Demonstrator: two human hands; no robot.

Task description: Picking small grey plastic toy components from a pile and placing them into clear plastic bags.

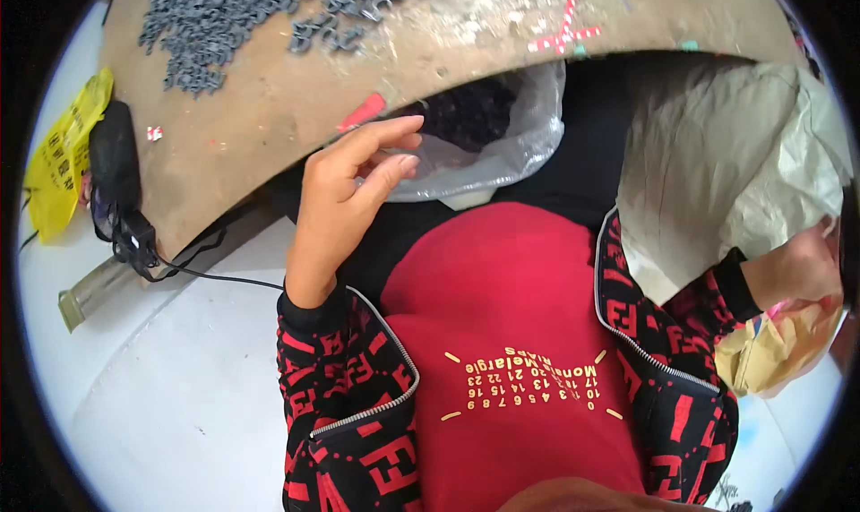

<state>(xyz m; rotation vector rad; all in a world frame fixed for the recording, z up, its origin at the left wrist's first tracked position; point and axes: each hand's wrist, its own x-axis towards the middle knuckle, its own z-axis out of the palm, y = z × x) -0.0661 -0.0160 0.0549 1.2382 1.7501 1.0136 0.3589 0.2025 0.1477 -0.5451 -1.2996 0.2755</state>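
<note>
My left hand (345, 185) is raised just off the near edge of the brown table, beside the open mouth of a clear plastic bag (536, 154). Its thumb and forefinger curve toward each other with a gap between them, and nothing shows in that gap. Dark small parts (470, 113) lie inside the bag, which rests at my lap. My right hand (797, 266) reaches out to the far right, next to a large beige sack (717, 172) and above a yellow-brown bag (775, 351). Its fingertips fade into the dark rim of the picture, so any grip there is hidden.
Small grey curved pieces (210, 24) are heaped on the brown table (242, 140), with a looser cluster (349, 15) alongside. Red-and-white tape strips (566, 33) and a red scrap (363, 111) lie there too. A yellow bag (67, 158) and black cable (224, 279) are at left.
</note>
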